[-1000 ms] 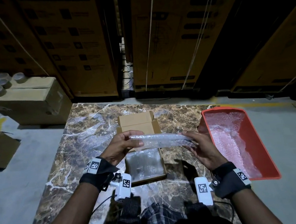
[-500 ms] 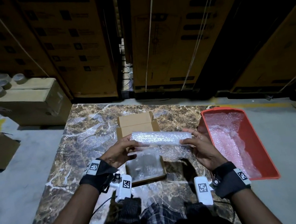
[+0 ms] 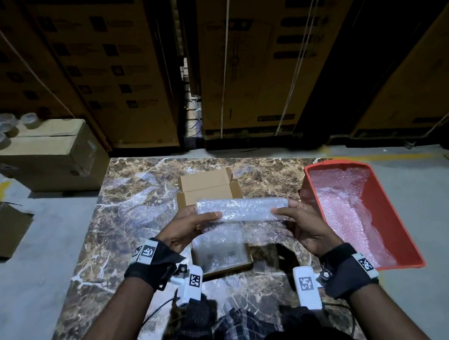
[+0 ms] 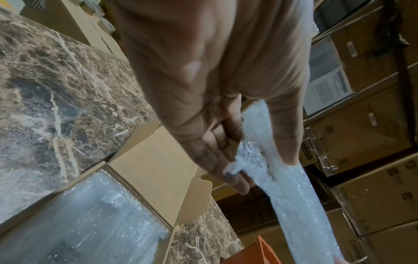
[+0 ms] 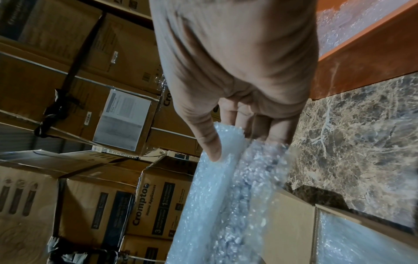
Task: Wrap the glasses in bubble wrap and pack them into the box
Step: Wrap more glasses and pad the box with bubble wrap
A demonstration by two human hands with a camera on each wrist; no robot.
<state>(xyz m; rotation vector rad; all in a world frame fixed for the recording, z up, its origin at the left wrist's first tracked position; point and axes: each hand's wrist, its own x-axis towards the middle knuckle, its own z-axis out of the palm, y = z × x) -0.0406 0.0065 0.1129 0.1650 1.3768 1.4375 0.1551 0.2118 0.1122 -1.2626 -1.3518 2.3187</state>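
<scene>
Two hands hold one roll: from the head camera, our left hand (image 3: 188, 227) and right hand (image 3: 302, 223) pinch opposite ends of the bubble-wrap roll (image 3: 241, 209) in the air over the open box (image 3: 208, 185), with a loose tail of wrap hanging beneath. A second ago that roll looked flatter and sat lower; now it reads tighter and slightly higher, so we judge the wrapping nearly finished and packing next. The glasses themselves cannot be made out through the wrap. At the left wrist, fingers (image 4: 217, 151) curl under the roll's end (image 4: 267, 160) and the thumb lies on top, above a box (image 4: 147, 160) already lined with wrap. At the right wrist, the thumb (image 5: 208, 142) presses the roll (image 5: 228, 178) against the fingers, the red bin (image 5: 361, 59) just beside on the marble slab (image 5: 361, 142).
</scene>
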